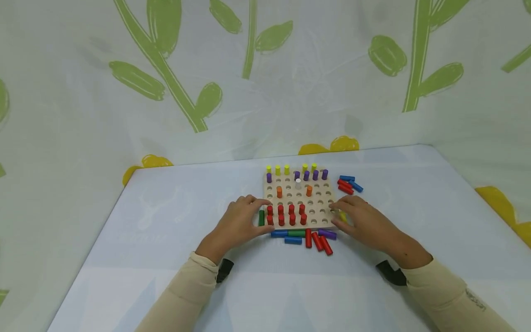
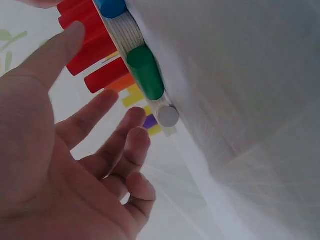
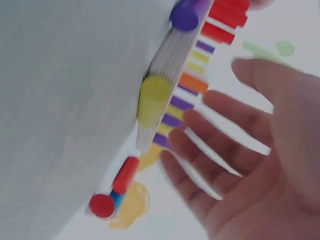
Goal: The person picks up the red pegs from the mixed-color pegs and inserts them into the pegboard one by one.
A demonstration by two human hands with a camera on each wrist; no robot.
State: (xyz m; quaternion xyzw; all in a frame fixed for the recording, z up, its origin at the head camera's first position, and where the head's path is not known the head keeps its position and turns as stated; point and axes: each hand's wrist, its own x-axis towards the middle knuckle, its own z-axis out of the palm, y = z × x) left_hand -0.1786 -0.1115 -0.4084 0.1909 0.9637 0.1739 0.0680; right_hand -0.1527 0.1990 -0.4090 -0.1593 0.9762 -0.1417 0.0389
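A wooden pegboard [image 1: 316,203] with rows of holes lies on the table. Red pegs [image 1: 292,220] stand in its two front rows, with orange pegs [image 1: 309,190], a white peg [image 1: 298,183], purple pegs [image 1: 315,175] and yellow pegs [image 1: 286,169] farther back. My left hand [image 1: 236,223] hovers around the left front corner, thumb and fingers spread and holding nothing. Beside it a green peg [image 2: 148,75] lies along the board's left edge. At the right edge, my right hand [image 1: 367,226] has its fingers loosely extended and holds nothing; a yellow peg [image 3: 154,100] lies there.
Loose pegs lie along the front edge: blue ones [image 1: 293,240], a green one [image 1: 296,234], red ones [image 1: 317,241] and a purple one [image 1: 327,234]. Behind the right hand sits another group of blue pegs [image 1: 356,186] and red pegs [image 1: 345,189]. A leaf-patterned curtain [image 1: 265,101] hangs behind the table.
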